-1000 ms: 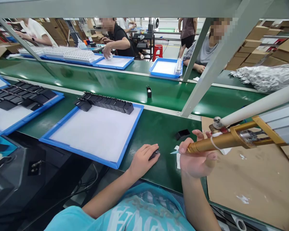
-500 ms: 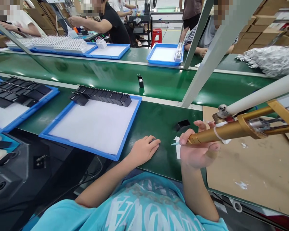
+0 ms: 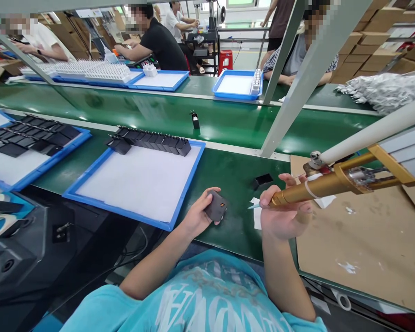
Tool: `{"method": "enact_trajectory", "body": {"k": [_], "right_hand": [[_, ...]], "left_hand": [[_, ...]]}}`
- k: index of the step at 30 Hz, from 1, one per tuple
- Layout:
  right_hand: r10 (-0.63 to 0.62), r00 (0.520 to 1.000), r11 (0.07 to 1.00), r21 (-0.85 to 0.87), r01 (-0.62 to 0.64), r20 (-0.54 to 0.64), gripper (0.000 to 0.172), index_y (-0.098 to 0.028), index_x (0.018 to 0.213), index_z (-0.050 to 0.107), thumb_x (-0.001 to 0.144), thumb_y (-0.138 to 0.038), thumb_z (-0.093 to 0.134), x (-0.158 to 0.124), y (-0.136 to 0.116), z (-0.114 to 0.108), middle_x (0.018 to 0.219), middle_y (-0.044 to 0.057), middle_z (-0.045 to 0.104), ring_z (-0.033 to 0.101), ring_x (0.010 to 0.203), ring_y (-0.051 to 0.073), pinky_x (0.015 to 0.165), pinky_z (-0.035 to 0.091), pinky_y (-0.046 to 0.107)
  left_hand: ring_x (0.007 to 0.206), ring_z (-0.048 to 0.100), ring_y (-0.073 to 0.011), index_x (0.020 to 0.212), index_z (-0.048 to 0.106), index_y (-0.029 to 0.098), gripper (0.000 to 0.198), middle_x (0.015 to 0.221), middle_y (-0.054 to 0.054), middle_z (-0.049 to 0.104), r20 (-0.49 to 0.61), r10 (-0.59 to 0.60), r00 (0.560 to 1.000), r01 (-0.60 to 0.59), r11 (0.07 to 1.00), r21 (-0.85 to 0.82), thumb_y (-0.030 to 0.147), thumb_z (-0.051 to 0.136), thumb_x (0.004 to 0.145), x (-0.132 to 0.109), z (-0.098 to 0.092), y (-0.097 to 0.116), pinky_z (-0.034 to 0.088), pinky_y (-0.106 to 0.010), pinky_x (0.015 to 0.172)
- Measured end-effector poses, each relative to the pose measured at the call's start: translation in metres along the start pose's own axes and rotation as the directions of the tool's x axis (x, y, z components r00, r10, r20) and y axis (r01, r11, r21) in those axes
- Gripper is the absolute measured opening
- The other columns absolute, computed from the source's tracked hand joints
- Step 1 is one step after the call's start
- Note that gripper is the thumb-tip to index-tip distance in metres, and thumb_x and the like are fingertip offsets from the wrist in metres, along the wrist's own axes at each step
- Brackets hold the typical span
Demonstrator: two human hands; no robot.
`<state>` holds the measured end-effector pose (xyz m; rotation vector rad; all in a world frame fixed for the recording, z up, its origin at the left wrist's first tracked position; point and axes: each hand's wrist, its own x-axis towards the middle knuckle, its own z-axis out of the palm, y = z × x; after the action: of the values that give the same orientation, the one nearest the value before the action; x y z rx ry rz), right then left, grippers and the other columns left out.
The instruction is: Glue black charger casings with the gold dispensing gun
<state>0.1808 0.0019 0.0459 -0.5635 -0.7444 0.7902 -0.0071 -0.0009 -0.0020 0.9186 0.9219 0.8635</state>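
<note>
My left hand (image 3: 197,216) is closed around a small black plastic casing (image 3: 216,206), tilted above the green bench; a slot with copper-coloured strips shows on its face. In my right hand (image 3: 280,219) is a gold-coloured glue dispensing gun (image 3: 321,186), gripped near its front end. Its pale blue tapered nozzle (image 3: 254,207) points left toward the casing, a short gap apart. Below the nozzle lies a white slip of paper (image 3: 257,219). Another black casing (image 3: 263,180), open-topped, sits on the bench just beyond my right hand.
To my left, a blue-rimmed tray (image 3: 110,210) holds a row of black plug casings (image 3: 155,140); a second tray (image 3: 86,136) lies further left. One casing (image 3: 195,121) stands on the green conveyor belt (image 3: 152,108). A slanted post (image 3: 297,87) rises before me. Cardboard (image 3: 359,249) covers the right side. Co-workers sit opposite.
My left hand has turned over, bringing the black casing into plain view. The casing on the belt has shifted slightly left. My right hand and the dispensing gun stay nearly still.
</note>
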Motion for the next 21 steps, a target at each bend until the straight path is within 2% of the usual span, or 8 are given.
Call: {"method": "enact_trajectory", "body": {"k": [3,6,10,13,15,16,18,21], "right_hand": [[0.002,1.000,1.000,-0.010,-0.002,-0.014,0.036,-0.030,0.110,0.057,0.080,-0.049,0.050,0.000,-0.001,0.000,0.102,0.000,0.060,0.054,0.041,0.009,0.035,0.034,0.027],[-0.002,1.000,1.000,-0.005,0.002,-0.016,0.037,-0.029,0.110,0.057,0.079,-0.049,0.052,0.000,-0.002,0.000,0.101,0.000,0.059,0.055,0.041,0.009,0.035,0.035,0.028],[-0.009,1.000,1.000,0.004,0.009,-0.002,0.038,-0.028,0.109,0.057,0.078,-0.050,0.056,0.001,-0.002,-0.002,0.101,0.000,0.058,0.055,0.041,0.009,0.036,0.036,0.028],[-0.012,1.000,1.000,0.005,0.012,0.012,0.039,-0.028,0.111,0.057,0.079,-0.050,0.056,0.001,-0.001,-0.004,0.103,0.001,0.057,0.056,0.042,0.010,0.037,0.036,0.029],[-0.011,1.000,1.000,0.004,0.011,0.027,0.038,-0.028,0.112,0.058,0.080,-0.050,0.054,0.000,-0.001,-0.005,0.104,0.001,0.057,0.056,0.043,0.010,0.037,0.036,0.029],[-0.010,0.999,1.000,0.003,0.010,0.032,0.039,-0.028,0.112,0.058,0.080,-0.050,0.054,0.000,-0.002,-0.006,0.105,0.001,0.057,0.056,0.043,0.010,0.037,0.036,0.029],[-0.007,0.999,1.000,0.000,0.007,0.036,0.039,-0.028,0.112,0.059,0.080,-0.050,0.054,-0.001,-0.002,-0.006,0.105,0.001,0.056,0.056,0.043,0.010,0.037,0.036,0.029],[0.003,0.999,1.000,0.007,-0.003,0.033,0.039,-0.028,0.113,0.060,0.081,-0.050,0.052,-0.002,-0.003,-0.006,0.107,0.001,0.056,0.056,0.044,0.011,0.039,0.036,0.030]], "left_hand": [[0.055,0.053,-0.0147,0.119,0.049,0.025,0.045,0.077,-0.004,0.057,0.028,-0.045,0.999,0.050,0.974,-0.223,0.055,0.045,0.087,-0.004,0.004,0.010,0.037,-0.025,0.044],[0.053,0.050,-0.0130,0.116,0.052,0.024,0.041,0.076,-0.004,0.054,0.035,-0.044,0.998,0.052,0.957,-0.287,0.053,0.048,0.086,-0.003,0.005,0.015,0.035,-0.024,0.045],[0.059,0.054,-0.0134,0.116,0.051,0.024,0.042,0.076,-0.001,0.054,0.083,0.062,0.995,-0.032,0.947,-0.318,0.052,0.057,0.084,-0.001,-0.003,0.013,0.041,-0.024,0.051],[0.072,0.059,-0.0145,0.118,0.050,0.024,0.039,0.086,-0.001,0.056,0.072,0.124,0.990,-0.110,0.980,-0.166,0.048,0.058,0.088,-0.004,-0.012,0.018,0.045,-0.023,0.061],[0.080,0.059,-0.0153,0.123,0.049,0.025,0.037,0.093,-0.002,0.057,0.064,0.192,0.979,-0.199,0.972,0.128,0.045,0.054,0.092,-0.005,-0.019,0.028,0.047,-0.025,0.068],[0.084,0.059,-0.0162,0.126,0.048,0.026,0.037,0.098,-0.003,0.058,0.077,0.237,0.968,-0.249,0.914,0.320,0.044,0.052,0.093,-0.004,-0.022,0.035,0.048,-0.026,0.073],[0.094,0.059,-0.0196,0.131,0.044,0.025,0.039,0.110,-0.005,0.059,0.133,0.334,0.933,-0.333,0.661,0.673,0.041,0.048,0.095,0.006,-0.028,0.049,0.047,-0.032,0.084],[0.107,0.057,-0.0243,0.135,0.041,0.020,0.041,0.122,-0.010,0.057,0.197,0.474,0.858,-0.335,0.227,0.914,0.037,0.042,0.097,0.037,-0.033,0.064,0.045,-0.038,0.093]]}}
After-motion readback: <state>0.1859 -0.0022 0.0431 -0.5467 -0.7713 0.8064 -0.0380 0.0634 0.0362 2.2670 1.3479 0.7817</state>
